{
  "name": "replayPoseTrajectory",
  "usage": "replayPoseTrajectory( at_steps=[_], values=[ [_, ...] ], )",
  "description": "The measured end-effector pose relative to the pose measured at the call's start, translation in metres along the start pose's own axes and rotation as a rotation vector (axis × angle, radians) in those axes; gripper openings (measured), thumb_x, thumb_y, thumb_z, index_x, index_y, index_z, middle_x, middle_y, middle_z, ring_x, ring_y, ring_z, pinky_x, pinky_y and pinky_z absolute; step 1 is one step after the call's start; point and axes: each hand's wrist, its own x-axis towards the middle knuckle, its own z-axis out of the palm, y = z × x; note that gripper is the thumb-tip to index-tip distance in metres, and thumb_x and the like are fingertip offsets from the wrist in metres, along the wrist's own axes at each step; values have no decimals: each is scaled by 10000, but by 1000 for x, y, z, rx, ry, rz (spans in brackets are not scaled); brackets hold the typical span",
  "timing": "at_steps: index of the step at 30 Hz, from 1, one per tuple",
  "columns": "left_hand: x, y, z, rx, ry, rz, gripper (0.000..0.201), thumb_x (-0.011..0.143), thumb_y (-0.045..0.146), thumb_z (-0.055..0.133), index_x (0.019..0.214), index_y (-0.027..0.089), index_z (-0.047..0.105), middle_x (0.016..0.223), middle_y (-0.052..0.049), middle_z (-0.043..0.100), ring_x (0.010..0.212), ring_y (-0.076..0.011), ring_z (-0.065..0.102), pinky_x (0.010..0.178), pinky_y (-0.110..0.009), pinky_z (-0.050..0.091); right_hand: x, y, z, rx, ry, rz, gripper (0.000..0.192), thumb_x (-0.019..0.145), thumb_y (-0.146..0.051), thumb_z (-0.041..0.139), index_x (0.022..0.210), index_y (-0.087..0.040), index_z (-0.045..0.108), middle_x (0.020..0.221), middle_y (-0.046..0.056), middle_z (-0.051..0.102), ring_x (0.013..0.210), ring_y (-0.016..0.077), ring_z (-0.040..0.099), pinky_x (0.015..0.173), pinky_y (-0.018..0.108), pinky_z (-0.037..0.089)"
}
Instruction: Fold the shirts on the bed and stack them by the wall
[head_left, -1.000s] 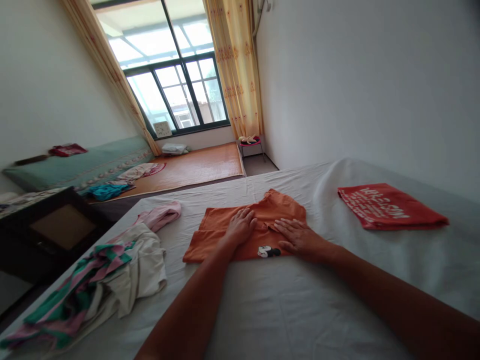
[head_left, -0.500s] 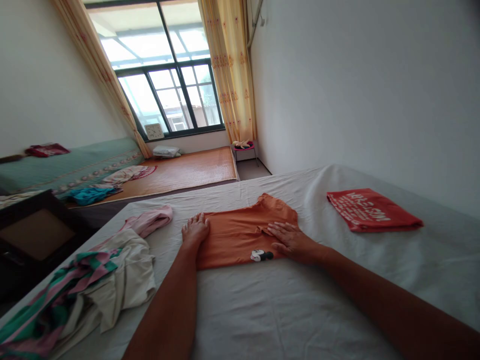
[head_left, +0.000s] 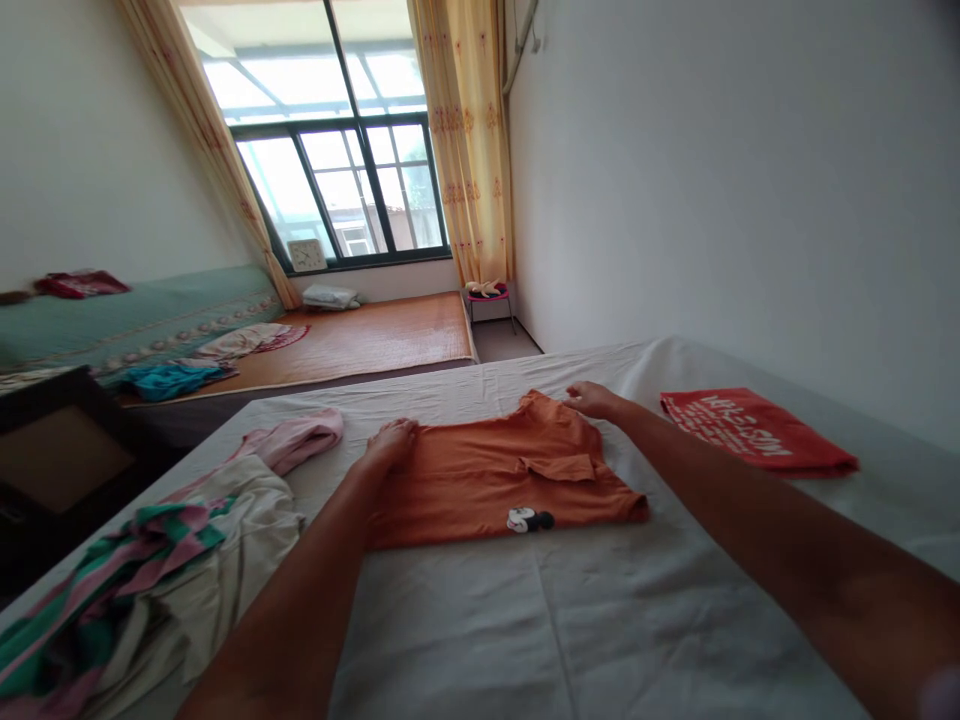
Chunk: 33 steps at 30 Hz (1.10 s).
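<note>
An orange garment [head_left: 487, 480] with a small cartoon mouse print lies partly folded on the white bedsheet [head_left: 600, 620]. My left hand [head_left: 390, 442] grips its far left corner, fingers curled over the edge. My right hand [head_left: 592, 400] pinches the far right corner by the sleeve. Both arms stretch forward across the bed.
A folded red shirt with white lettering [head_left: 754, 432] lies at the right. A heap of pink, cream and green-striped clothes [head_left: 187, 540] covers the left side of the bed. Beyond are a second bed with a mat [head_left: 375, 335], a small stool [head_left: 487, 293], a window and a dark table [head_left: 52, 460].
My left hand slid from the middle of the orange garment to its far left corner. My right hand left the garment's middle and reached to the far right corner.
</note>
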Motion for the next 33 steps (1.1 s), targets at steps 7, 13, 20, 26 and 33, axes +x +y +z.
replayPoseTrajectory(
  at_steps=[7,13,20,26,33],
  values=[
    [0,-4,-10,-66,83,76,341,798,280,498,1092,296,670,1072,-35,651,1027,-238,593,852,-326,459,21,2,24,173,-119,178,208,696,-272,718,790,-90,678,694,56,670,607,192,619,591,319,507],
    [-38,-12,-36,-287,195,261,281,737,204,480,880,224,722,895,-12,645,825,-161,597,820,-266,466,-15,-1,-6,532,-84,-134,211,655,-337,689,743,-145,691,746,29,684,719,167,610,711,292,493],
    [-85,-22,-15,-415,159,310,270,706,185,471,795,225,723,835,-8,669,834,-169,602,850,-296,470,-71,23,9,353,-347,-170,186,694,-246,604,811,-136,697,853,54,689,836,200,616,772,324,487],
    [-88,-27,-8,-427,247,308,247,753,227,477,837,228,709,916,-10,682,927,-178,604,926,-313,447,-85,11,-3,-19,-253,-394,416,673,-110,600,1071,-202,676,1102,68,650,1066,234,547,954,384,400],
    [-88,-12,-19,-322,306,332,304,738,177,498,951,235,707,1024,-30,643,1028,-207,565,976,-348,423,-94,-9,-6,-204,-356,-562,150,723,-139,645,795,-241,730,1021,32,643,1027,196,545,948,344,370]
  ],
)
